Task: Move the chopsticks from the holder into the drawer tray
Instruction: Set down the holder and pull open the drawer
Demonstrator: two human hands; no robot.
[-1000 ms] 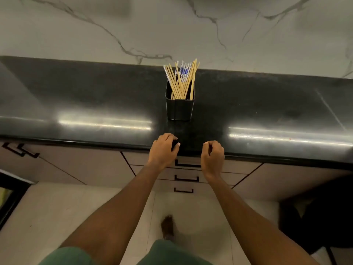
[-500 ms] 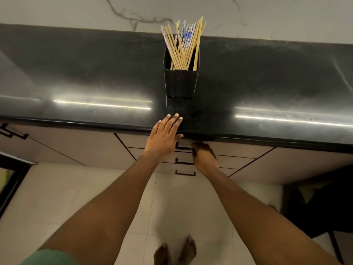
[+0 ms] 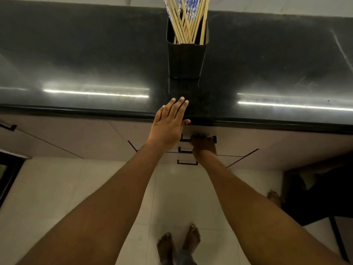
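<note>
A black square holder [image 3: 186, 58] stands on the dark counter [image 3: 86, 60], packed with several wooden and blue-patterned chopsticks [image 3: 188, 20] whose tops run out of the frame. My left hand [image 3: 169, 124] lies flat and open on the counter's front edge, just in front of the holder. My right hand [image 3: 203, 145] is below the edge, curled around the black handle [image 3: 214, 139] of the top drawer [image 3: 235, 141]. The drawer looks closed and its tray is hidden.
Two more drawers with black handles [image 3: 186, 162] sit under the top one. Cabinet doors flank them, with another handle [image 3: 9, 127] at far left. My bare feet [image 3: 177, 245] stand on pale floor tiles. A dark piece of furniture [image 3: 321, 192] is at lower right.
My right hand dropped from the counter edge to the top drawer handle and closed on it. My left hand flattened onto the counter. The view tilted further down.
</note>
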